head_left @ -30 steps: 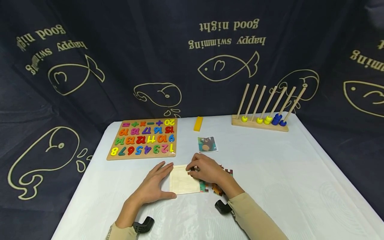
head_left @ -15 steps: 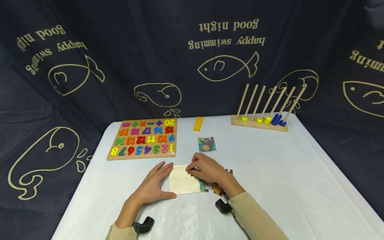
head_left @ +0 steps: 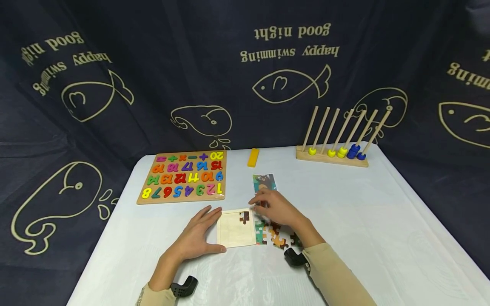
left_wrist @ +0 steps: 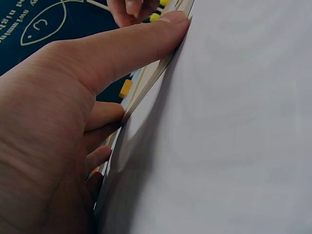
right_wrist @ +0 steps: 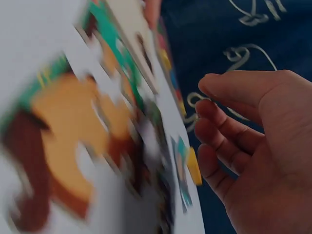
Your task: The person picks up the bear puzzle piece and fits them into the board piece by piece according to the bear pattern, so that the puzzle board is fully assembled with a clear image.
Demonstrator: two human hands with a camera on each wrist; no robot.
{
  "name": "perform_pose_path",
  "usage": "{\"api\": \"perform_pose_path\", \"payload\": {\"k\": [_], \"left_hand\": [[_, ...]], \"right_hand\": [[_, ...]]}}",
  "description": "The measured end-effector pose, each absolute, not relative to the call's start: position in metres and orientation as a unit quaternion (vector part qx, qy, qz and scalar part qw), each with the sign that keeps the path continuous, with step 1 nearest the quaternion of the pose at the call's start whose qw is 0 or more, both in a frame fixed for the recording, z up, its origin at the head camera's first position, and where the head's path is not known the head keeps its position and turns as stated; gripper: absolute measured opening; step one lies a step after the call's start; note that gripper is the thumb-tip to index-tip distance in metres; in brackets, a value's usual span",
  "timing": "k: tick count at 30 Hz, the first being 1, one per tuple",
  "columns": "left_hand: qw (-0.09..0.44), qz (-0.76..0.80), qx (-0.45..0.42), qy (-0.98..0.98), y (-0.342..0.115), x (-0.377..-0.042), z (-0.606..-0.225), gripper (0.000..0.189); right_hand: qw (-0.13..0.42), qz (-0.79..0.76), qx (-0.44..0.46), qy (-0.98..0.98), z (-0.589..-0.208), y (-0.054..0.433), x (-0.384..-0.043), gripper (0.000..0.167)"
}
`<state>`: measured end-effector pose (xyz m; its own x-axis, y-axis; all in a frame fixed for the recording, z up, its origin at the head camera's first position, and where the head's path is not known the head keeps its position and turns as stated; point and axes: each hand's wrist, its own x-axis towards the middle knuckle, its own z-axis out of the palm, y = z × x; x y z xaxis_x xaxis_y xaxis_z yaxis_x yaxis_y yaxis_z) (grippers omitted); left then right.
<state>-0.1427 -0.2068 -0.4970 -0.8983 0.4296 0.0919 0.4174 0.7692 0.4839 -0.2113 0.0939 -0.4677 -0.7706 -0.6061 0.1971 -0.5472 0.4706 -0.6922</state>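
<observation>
A shallow wooden puzzle tray [head_left: 235,236] lies in front of me, with one brown-and-white jigsaw piece [head_left: 244,217] in its far right part. My left hand [head_left: 195,238] rests spread along the tray's left side, thumb at the near edge and fingertips by the far left corner; the left wrist view shows the thumb tip on the rim. Over the loose jigsaw pieces [head_left: 277,238] right of the tray hovers my right hand [head_left: 277,208]. Its fingers are loosely bent, with nothing between them in the right wrist view. Several brown, orange and green pieces lie below it, partly hidden.
A picture card with a bear [head_left: 264,182] lies just beyond the right hand. Farther back are a number board [head_left: 183,176] at left, a yellow block [head_left: 253,157] in the middle, and a wooden peg stand [head_left: 331,158] with yellow and blue beads at right.
My right hand has let go of the brown-and-white piece, which now lies in the tray, and has moved right over the loose pieces. The left hand stays in place.
</observation>
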Motion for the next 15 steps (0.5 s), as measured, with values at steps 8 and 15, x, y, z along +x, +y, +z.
{"api": "perform_pose_path", "payload": {"k": [8,15], "left_hand": [[0.01,0.251,0.23,0.94,-0.208,-0.144,-0.499,0.11],[0.01,0.251,0.227,0.941,-0.207,-0.144,-0.499,0.11]], "right_hand": [[0.049,-0.429,-0.279,0.858,-0.47,0.131,-0.217,0.023],[0.037,-0.405,-0.275,0.871,-0.476,0.157,-0.218,0.023]]}}
